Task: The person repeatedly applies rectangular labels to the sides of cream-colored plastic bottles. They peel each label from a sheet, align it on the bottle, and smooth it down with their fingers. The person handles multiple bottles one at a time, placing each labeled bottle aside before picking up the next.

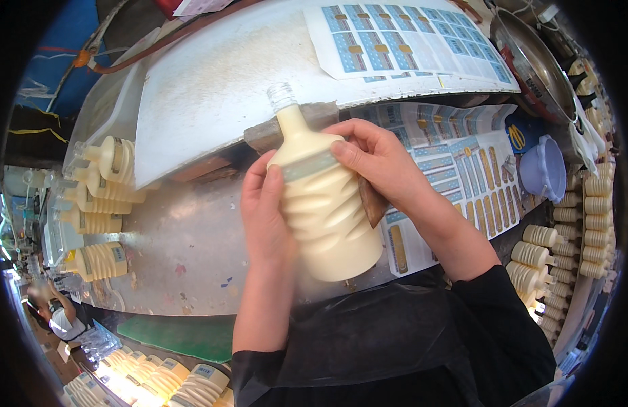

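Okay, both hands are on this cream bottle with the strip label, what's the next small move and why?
Probably smooth the strip label flat around the neck. The right hand has its fingers on the strip's end, the left hand steadies the ribbed bottle, and the strip seems only partly pressed down, though blur makes that uncertain.

Cream ribbed bottle (324, 203); blue-and-gold label sheets (409, 41); lavender bowl (543, 169).

The bottle (324, 203), cream-filled clear plastic with spiral ribs, an uncapped threaded neck and a pale label band around its shoulder, stood nearly upright, tilted slightly left, gripped between both hands above the table.
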A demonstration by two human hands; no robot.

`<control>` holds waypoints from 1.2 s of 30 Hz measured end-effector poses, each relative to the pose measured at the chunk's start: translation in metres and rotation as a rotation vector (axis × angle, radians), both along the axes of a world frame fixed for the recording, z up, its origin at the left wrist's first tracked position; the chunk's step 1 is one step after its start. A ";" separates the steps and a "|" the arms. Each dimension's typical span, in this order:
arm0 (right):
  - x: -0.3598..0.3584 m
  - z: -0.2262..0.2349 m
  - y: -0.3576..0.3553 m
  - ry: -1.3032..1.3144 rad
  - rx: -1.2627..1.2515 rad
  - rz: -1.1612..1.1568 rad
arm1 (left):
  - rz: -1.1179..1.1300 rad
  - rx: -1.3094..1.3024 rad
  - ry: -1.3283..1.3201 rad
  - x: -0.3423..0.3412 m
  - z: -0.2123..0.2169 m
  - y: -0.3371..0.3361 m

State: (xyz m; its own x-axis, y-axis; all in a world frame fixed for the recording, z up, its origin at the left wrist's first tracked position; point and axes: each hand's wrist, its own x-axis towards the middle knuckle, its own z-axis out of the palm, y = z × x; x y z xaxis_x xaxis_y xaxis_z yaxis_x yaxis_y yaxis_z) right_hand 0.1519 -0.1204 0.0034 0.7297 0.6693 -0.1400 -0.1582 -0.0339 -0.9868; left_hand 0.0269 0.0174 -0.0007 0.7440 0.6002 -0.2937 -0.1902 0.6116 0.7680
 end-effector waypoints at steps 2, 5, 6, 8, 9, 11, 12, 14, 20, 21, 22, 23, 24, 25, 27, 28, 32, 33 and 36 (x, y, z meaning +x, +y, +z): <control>-0.002 0.005 0.000 -0.019 -0.034 0.004 | -0.008 0.000 0.007 0.000 0.000 -0.001; 0.005 0.017 -0.007 0.032 -0.037 0.008 | -0.030 0.006 0.004 -0.001 0.002 0.000; 0.011 0.018 -0.014 0.039 -0.020 -0.033 | -0.050 -0.012 -0.022 0.000 0.003 0.000; 0.022 0.026 -0.018 0.168 0.108 -0.062 | -0.069 -0.019 -0.045 -0.004 0.005 0.000; 0.024 0.039 -0.019 0.289 0.213 -0.082 | -0.099 -0.014 -0.044 -0.003 0.007 0.001; 0.014 0.058 -0.001 0.076 0.165 -0.131 | -0.128 0.003 -0.039 -0.003 0.008 0.000; 0.009 0.062 0.009 -0.045 0.121 -0.123 | -0.130 0.013 -0.038 -0.003 0.008 0.000; -0.005 0.070 0.028 -0.305 0.036 -0.078 | -0.130 0.024 -0.037 -0.005 0.009 -0.001; -0.016 0.067 0.053 -0.915 -0.175 -0.061 | -0.140 0.140 0.069 -0.005 0.006 0.000; -0.009 0.062 0.050 -0.835 -0.169 -0.072 | -0.134 0.143 0.061 -0.006 0.003 0.001; 0.000 0.056 0.042 -0.754 -0.164 -0.087 | -0.132 0.147 0.054 -0.006 -0.001 0.001; 0.007 0.050 0.035 -0.673 -0.158 -0.102 | -0.130 0.151 0.046 -0.007 -0.004 0.001; 0.014 0.043 0.027 -0.714 -0.138 -0.124 | -0.123 0.135 0.031 -0.006 -0.004 0.001; 0.017 0.038 0.023 -0.699 -0.131 -0.129 | -0.115 0.119 0.016 -0.006 -0.005 0.000; 0.019 0.033 0.016 -0.671 -0.115 -0.141 | -0.104 0.087 -0.007 -0.005 -0.006 -0.002; 0.023 0.026 0.015 -0.723 -0.086 -0.167 | -0.101 0.070 -0.015 -0.005 -0.006 -0.003; 0.028 0.021 0.013 -0.826 -0.081 -0.204 | -0.105 0.079 -0.037 -0.008 -0.013 -0.002; 0.028 0.026 0.013 -0.854 -0.082 -0.197 | -0.118 0.048 -0.045 -0.011 -0.013 -0.002; 0.024 0.040 0.013 -0.727 -0.005 -0.182 | -0.206 0.090 -0.021 -0.020 -0.008 -0.007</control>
